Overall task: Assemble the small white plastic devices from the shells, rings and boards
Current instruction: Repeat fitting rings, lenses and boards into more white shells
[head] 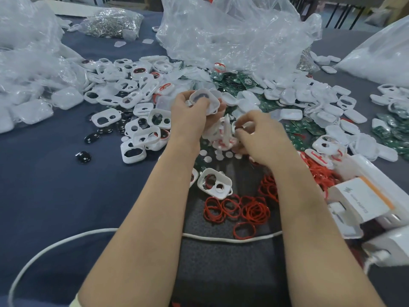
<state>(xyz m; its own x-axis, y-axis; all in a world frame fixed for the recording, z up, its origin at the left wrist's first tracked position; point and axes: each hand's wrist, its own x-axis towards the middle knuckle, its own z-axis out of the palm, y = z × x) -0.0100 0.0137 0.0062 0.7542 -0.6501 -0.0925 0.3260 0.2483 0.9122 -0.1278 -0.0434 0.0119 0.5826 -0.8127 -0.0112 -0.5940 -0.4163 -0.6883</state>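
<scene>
Shells (214, 183) litter blue tablecloth (55, 196).

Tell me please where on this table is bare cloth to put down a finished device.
Bare blue cloth lies at the left, bordered by the white cable, the black discs and the plastic bags. Crowded: white shells and green boards ahead, red rings and white boxes at the right.

Dim, flat light — soft, edges bowed

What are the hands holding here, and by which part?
The left hand grips a shell by its near edge, hollow side facing the camera. The right hand pinches a small piece at its fingertips, too blurred to identify.
</scene>
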